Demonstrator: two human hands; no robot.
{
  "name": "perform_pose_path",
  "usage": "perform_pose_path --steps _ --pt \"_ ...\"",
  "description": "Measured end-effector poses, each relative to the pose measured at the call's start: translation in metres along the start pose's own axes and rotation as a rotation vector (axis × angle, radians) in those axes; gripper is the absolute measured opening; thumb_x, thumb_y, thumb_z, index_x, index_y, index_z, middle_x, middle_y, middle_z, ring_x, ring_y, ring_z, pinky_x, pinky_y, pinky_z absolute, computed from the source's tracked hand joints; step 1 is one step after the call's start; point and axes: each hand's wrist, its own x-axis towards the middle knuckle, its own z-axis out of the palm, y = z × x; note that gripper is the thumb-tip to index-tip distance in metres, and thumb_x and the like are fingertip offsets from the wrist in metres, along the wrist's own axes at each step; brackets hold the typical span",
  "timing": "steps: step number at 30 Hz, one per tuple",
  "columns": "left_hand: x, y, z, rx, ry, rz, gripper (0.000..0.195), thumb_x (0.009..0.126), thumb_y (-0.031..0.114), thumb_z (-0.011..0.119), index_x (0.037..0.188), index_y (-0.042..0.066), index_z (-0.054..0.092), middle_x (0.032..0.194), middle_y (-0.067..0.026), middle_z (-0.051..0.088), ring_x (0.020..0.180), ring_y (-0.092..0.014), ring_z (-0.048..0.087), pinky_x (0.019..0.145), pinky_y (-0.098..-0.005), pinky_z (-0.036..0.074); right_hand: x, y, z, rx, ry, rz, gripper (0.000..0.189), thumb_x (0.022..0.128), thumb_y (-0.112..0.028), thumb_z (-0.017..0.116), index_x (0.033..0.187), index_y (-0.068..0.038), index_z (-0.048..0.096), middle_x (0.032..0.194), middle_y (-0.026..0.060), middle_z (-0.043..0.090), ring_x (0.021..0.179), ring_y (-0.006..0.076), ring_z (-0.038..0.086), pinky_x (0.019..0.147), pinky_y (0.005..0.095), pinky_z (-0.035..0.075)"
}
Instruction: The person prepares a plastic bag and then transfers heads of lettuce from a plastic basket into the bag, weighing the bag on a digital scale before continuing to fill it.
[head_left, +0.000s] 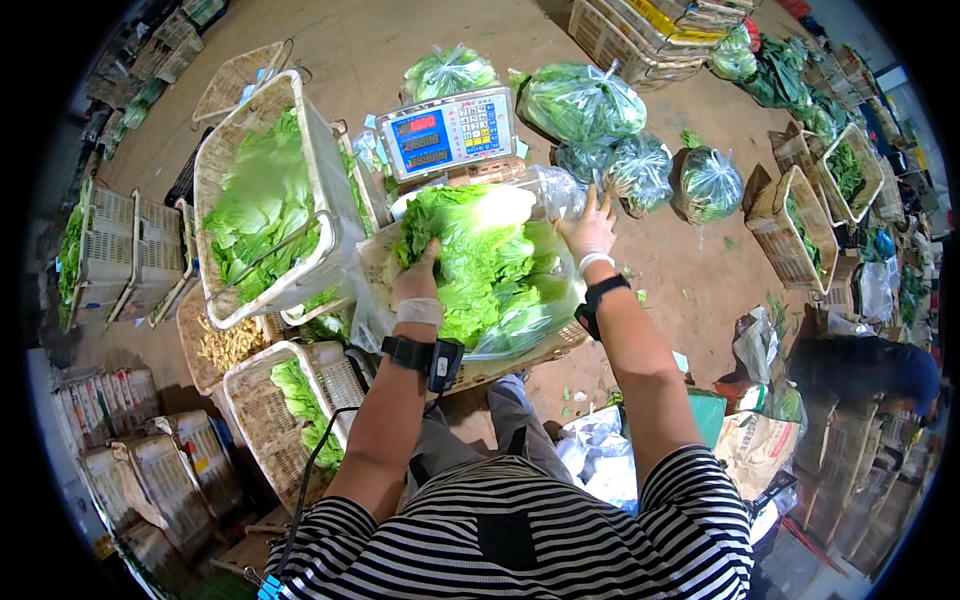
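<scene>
Leafy green lettuce lies in a clear plastic bag, which rests on a plastic crate before me. My left hand, in a thin glove, is against the lettuce's left side. Its thumb shows over the leaves, but the other fingers are hidden, so its grip is unclear. My right hand, also gloved, has its fingers spread at the bag's upper right edge, beside the crumpled plastic. Just beyond the lettuce stands a digital scale display with lit red digits and a keypad.
A tall crate of lettuce rises close on my left, with another lettuce crate below. Bagged greens and several smaller bags sit on the floor beyond. Stacked crates stand farther back. A person is at the right.
</scene>
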Motion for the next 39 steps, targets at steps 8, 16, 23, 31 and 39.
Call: perform_pose_path --steps 8,16,23,31,39 --pt "0.015 -0.055 0.088 -0.154 -0.085 -0.201 0.052 0.080 0.021 0.069 0.123 0.005 0.046 0.116 -0.0099 0.056 0.097 -0.023 0.054 0.080 -0.0319 0.047 0.058 0.068 0.047 1.230 -0.153 0.324 0.018 0.089 -0.024 0.053 0.088 -0.009 0.061 0.078 0.0026 0.063 0.068 0.0176 0.059 0.058 0.0321 0.045" --pt "0.068 -0.111 0.136 0.011 -0.219 -0.676 0.078 0.078 0.040 0.066 0.139 0.013 0.025 0.122 -0.0161 0.050 0.110 -0.032 0.047 0.091 -0.0392 0.041 0.027 0.048 0.018 1.876 -0.686 0.611 0.029 0.092 -0.031 0.050 0.110 -0.009 0.055 0.095 0.0025 0.060 0.080 0.0163 0.058 0.073 0.0307 0.046" --pt "0.011 -0.022 0.001 0.836 0.390 0.866 0.076 0.076 0.034 0.069 0.137 0.012 0.030 0.120 -0.0173 0.051 0.105 -0.035 0.052 0.088 -0.0455 0.044 0.027 0.016 -0.054 1.817 -1.148 0.329 0.046 0.091 -0.040 0.048 0.119 -0.005 0.051 0.117 0.0068 0.056 0.091 0.0187 0.058 0.080 0.0325 0.046" --pt "0.087 -0.033 -0.149 0.378 0.357 0.229 0.028 0.083 0.021 0.058 0.103 0.001 0.055 0.081 -0.0153 0.055 0.074 -0.028 0.055 0.068 -0.0360 0.045 0.071 -0.037 -0.113 1.829 -0.823 0.206 0.037 0.087 -0.013 0.052 0.123 -0.005 0.052 0.073 -0.0053 0.047 0.060 0.0085 0.043 0.057 0.0225 0.041" --pt "-0.073 0.115 -0.146 -0.480 -0.360 0.135 0.019 0.091 0.031 0.050 0.095 0.012 0.051 0.069 0.0018 0.043 0.058 -0.010 0.039 0.055 -0.0253 0.034 0.070 0.015 -0.212 1.872 -0.898 0.011 0.044 0.087 -0.018 0.049 0.129 -0.007 0.046 0.074 -0.0081 0.048 0.056 0.0016 0.038 0.046 0.0157 0.030"
